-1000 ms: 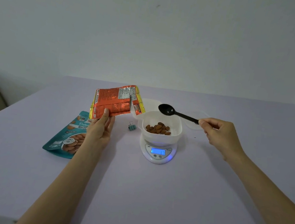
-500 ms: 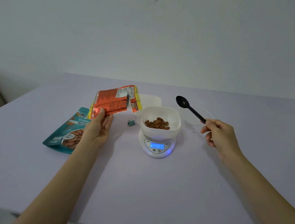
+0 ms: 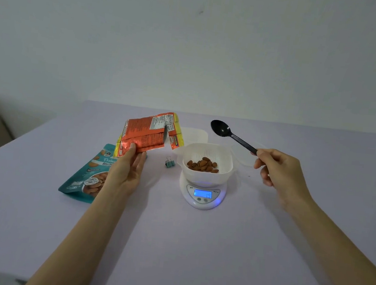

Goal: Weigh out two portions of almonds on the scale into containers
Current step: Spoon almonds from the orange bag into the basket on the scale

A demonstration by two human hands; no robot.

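A white container (image 3: 208, 153) holding a small heap of almonds (image 3: 203, 164) sits on a round white scale (image 3: 202, 194) whose blue display is lit. My left hand (image 3: 127, 170) grips an orange bag (image 3: 146, 135) by its lower corner and holds it tilted, its opening pointing toward the container. My right hand (image 3: 277, 171) holds a black spoon (image 3: 230, 134) by the handle; the empty bowl of the spoon hovers above and behind the container. A second white container (image 3: 195, 135) stands behind the scale, partly hidden by the bag.
A teal almond pouch (image 3: 87, 173) lies flat at the left, partly under my left wrist. A small teal binder clip (image 3: 170, 162) rests between the bag and the scale. A clear lid (image 3: 243, 158) lies right of the scale. The lilac table (image 3: 193, 248) extends toward me.
The spoon has lifted off the container, swung right and up, then drifted back left above it. The orange bag has stayed nearly still in my left hand.
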